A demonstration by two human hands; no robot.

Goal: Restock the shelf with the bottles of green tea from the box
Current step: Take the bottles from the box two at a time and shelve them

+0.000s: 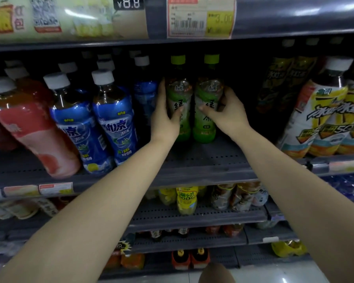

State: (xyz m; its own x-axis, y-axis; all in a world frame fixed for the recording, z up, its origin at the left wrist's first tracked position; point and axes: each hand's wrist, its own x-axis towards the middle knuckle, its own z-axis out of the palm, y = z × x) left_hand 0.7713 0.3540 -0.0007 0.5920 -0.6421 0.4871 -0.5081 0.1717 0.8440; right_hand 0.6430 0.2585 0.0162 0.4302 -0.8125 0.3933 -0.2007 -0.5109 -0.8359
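Note:
Two green tea bottles with green caps and green labels stand upright side by side, deep on the dark shelf (202, 160). My left hand (166, 117) is wrapped around the left green tea bottle (179, 92), fingers on its left side and thumb across the label. My right hand (227, 113) grips the right green tea bottle (207, 94) from its right side, thumb on the label. Both bottle bases rest on the shelf. The box is out of view.
Blue-labelled bottles (110, 115) stand left of the green tea, with red-labelled bottles (29, 123) further left. Yellow-and-white bottles (325, 117) fill the right side. A dark gap lies right of the green tea. Price tags hang on the shelf above; lower shelves hold more drinks.

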